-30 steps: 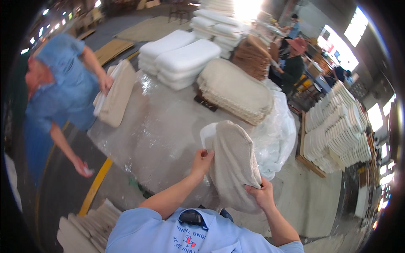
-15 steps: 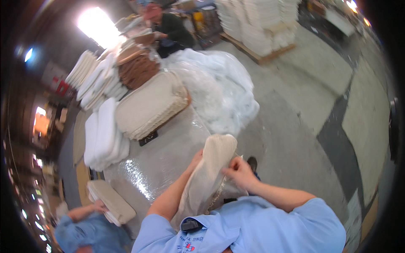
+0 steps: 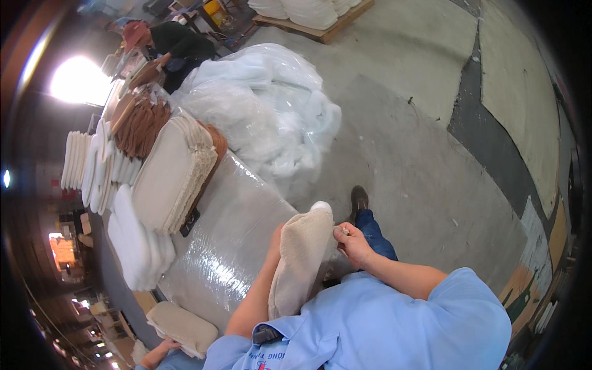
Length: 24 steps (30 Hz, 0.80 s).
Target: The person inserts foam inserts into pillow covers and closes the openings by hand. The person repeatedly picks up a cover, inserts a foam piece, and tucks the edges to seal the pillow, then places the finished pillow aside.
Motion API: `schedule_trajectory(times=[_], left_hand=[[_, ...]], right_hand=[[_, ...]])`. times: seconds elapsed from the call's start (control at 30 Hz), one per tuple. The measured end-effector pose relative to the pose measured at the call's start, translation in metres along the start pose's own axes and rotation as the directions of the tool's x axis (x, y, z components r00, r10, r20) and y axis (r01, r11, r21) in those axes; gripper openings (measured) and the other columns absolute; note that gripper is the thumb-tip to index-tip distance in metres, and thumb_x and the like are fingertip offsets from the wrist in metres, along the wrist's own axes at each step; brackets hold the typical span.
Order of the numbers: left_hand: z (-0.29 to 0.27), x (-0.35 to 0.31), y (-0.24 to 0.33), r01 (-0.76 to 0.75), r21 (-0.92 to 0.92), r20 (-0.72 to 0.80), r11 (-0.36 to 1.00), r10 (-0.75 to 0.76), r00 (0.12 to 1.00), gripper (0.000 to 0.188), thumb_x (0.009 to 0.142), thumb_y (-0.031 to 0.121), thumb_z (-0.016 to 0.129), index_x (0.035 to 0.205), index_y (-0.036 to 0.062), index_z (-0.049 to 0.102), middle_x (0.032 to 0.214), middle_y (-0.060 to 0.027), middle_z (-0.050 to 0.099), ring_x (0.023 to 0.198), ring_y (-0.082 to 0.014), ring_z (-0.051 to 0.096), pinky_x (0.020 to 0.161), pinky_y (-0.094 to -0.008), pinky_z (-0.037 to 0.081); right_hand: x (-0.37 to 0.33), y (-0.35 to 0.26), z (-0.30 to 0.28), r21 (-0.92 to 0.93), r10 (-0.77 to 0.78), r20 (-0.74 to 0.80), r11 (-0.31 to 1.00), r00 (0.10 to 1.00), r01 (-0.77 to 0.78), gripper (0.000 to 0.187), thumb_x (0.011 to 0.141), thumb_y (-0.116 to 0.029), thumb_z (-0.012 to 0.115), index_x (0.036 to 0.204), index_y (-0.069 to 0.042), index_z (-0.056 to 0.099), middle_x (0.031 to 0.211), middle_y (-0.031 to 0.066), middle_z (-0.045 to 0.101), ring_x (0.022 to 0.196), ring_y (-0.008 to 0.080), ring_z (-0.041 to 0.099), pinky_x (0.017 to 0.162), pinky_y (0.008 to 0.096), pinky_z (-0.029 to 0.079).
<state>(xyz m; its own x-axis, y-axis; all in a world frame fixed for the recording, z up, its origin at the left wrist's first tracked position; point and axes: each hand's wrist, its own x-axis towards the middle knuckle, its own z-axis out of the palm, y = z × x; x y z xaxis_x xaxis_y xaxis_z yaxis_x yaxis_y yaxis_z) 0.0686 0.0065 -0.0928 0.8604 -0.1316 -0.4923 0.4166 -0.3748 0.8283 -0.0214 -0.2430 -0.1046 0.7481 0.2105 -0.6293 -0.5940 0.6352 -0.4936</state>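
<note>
Against the beige cushion (image 3: pixel 301 256) the left hand (image 3: pixel 277 239) is set, grip hidden; a pale piece (image 3: pixel 345 232) is pinched by the right hand (image 3: pixel 356 248). Beyond the cushion, wadding (image 3: pixel 250 75) is held in a plastic bag (image 3: pixel 293 132).

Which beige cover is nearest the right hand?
The cover along the left forearm; the others are farther, in the beige pile and at a co-worker's hand.

head cam: left fisheye of worn pair, facing down, close over shirt (image 3: pixel 419 314) and right hand (image 3: pixel 355 244), table (image 3: pixel 231 213) left, floor (image 3: pixel 425 179) right.
</note>
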Motion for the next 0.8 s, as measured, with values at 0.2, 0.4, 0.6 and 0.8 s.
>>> schedule_trajectory(times=[0.2,0.4,0.6,0.8], left_hand=[[0.017,-0.01,0.016,0.184,-0.121,0.037,0.975,-0.18,0.983,0.015,0.105,0.02,0.064,0.103,0.005,0.061,0.094,-0.0057,0.067,0.084,-0.0141,0.061,0.073,-0.0337,0.054],[0.031,-0.028,0.001,0.201,-0.239,-0.092,0.95,-0.228,0.969,0.025,0.107,0.03,0.061,0.108,0.0048,0.065,0.1,-0.008,0.07,0.089,-0.0176,0.066,0.078,-0.036,0.058],[0.032,-0.042,0.001,0.28,-0.416,-0.207,0.865,-0.39,0.897,0.038,0.11,0.04,0.058,0.114,0.0045,0.07,0.106,-0.0103,0.074,0.094,-0.021,0.072,0.082,-0.0383,0.061],[0.057,-0.042,0.063,0.316,-0.691,-0.045,0.65,-0.475,0.879,0.027,0.117,0.032,0.043,0.104,0.0112,0.053,0.094,-0.0034,0.061,0.088,-0.0129,0.059,0.077,-0.0336,0.052]], right_hand=[[0.007,0.008,0.037,0.218,0.007,-0.356,0.973,0.934,0.076,0.017,0.113,-0.029,0.058,0.106,-0.013,0.06,0.093,-0.0039,0.057,0.088,0.0102,0.048,0.08,0.0314,0.042],[0.029,-0.002,0.045,0.3,0.037,-0.432,0.948,0.901,0.105,0.017,0.112,-0.027,0.056,0.106,-0.011,0.058,0.097,-0.0016,0.058,0.093,0.0124,0.053,0.086,0.0331,0.045],[0.054,-0.013,0.039,0.275,0.042,-0.406,0.958,0.913,0.079,0.015,0.111,-0.023,0.059,0.101,-0.011,0.058,0.091,-0.0023,0.057,0.087,0.0113,0.053,0.082,0.0327,0.045],[0.072,-0.016,0.042,0.207,-0.018,-0.32,0.974,0.947,0.088,0.016,0.112,-0.023,0.06,0.1,-0.012,0.059,0.084,-0.0043,0.054,0.078,0.0095,0.045,0.073,0.0304,0.041]])
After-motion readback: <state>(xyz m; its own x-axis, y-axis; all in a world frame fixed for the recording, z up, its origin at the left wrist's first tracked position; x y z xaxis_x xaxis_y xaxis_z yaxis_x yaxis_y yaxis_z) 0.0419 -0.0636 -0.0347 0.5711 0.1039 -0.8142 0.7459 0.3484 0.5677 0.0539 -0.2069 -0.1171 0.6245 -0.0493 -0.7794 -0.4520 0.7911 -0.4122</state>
